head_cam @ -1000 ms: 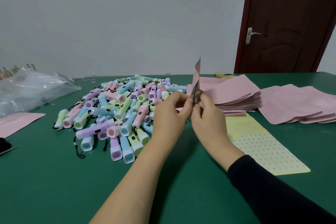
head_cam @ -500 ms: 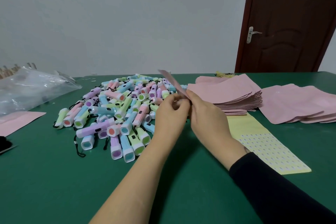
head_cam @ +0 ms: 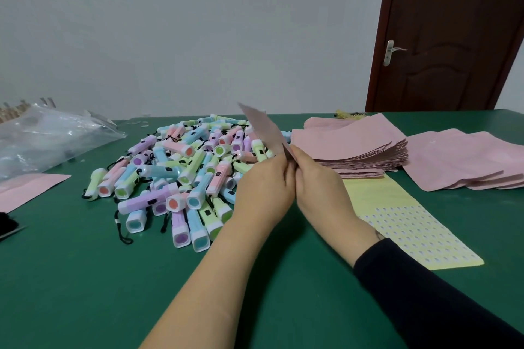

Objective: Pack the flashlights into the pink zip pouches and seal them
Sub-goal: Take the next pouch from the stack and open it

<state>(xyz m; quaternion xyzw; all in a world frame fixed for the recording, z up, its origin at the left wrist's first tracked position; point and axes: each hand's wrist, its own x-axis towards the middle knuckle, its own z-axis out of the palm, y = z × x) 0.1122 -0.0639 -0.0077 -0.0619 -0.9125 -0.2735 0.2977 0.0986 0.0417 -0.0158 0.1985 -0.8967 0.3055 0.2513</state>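
Note:
A pink zip pouch (head_cam: pixel 263 127) is held above the green table, slanting up and to the left from my hands. My left hand (head_cam: pixel 265 187) and my right hand (head_cam: pixel 320 187) both pinch its lower edge, knuckles close together. Behind and left of my hands lies a heap of several pastel flashlights (head_cam: pixel 181 175) with black wrist cords. A thick stack of flat pink pouches (head_cam: pixel 351 144) sits to the right of my hands. More pink pouches (head_cam: pixel 465 161) lie spread at the far right.
A yellow sticker sheet (head_cam: pixel 408 218) lies under my right forearm side. A crumpled clear plastic bag (head_cam: pixel 48 139) and one pink pouch (head_cam: pixel 25 190) are at the left. A dark object (head_cam: pixel 7 225) sits at the left edge. A brown door (head_cam: pixel 453 31) stands behind.
The pouch has swung from standing upright to slanting left over the flashlight heap. Both hands have stayed together at its lower edge.

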